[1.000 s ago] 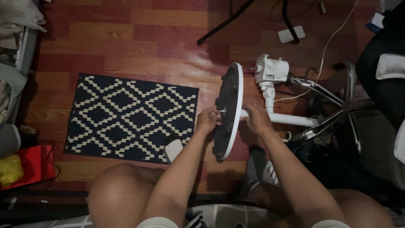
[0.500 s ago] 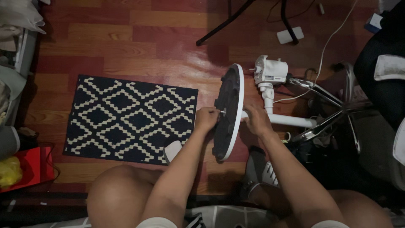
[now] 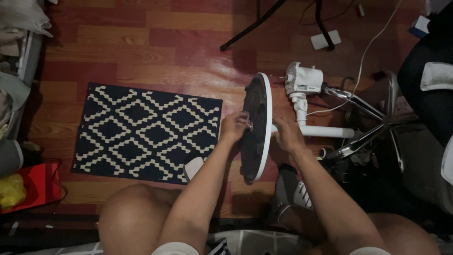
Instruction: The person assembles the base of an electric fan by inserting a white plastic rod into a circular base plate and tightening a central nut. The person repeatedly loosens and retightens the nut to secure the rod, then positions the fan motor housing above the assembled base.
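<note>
- So the round fan base [image 3: 262, 127] is tipped up on its edge on the wooden floor [image 3: 141, 52], white rim facing the camera and the dark underside turned toward the rug side.
- Left hand [image 3: 234, 126] is right up against that dark underside, fingers pinched together at the small metal screw or bolt [image 3: 250, 125] in the middle of the disc. Pretty sure it's gripping it, but the light's bad and the fingertips cover most of it.
- Right hand [image 3: 286, 134] sits on the other side of the disc, closed around the white pole [image 3: 325, 132] just where it joins the base. So the base ends up sandwiched between the two hands.
- The pole runs flat along the floor away from the base, then bends up to the white motor housing [image 3: 303, 79], which lies beyond the right hand.
- A white cord [image 3: 373, 40] trails off from the fan toward the top of the view.
- Navy and cream diamond-pattern rug [image 3: 146, 132] lies just left of the left hand.
- Chrome legs of an office chair [image 3: 373, 118] sit right of the pole, near it.
- A red bag [image 3: 40, 182] is well off to the left edge.
- Both knees are at the bottom of the view, with a grey sneaker [image 3: 290, 191] under the right forearm.
</note>
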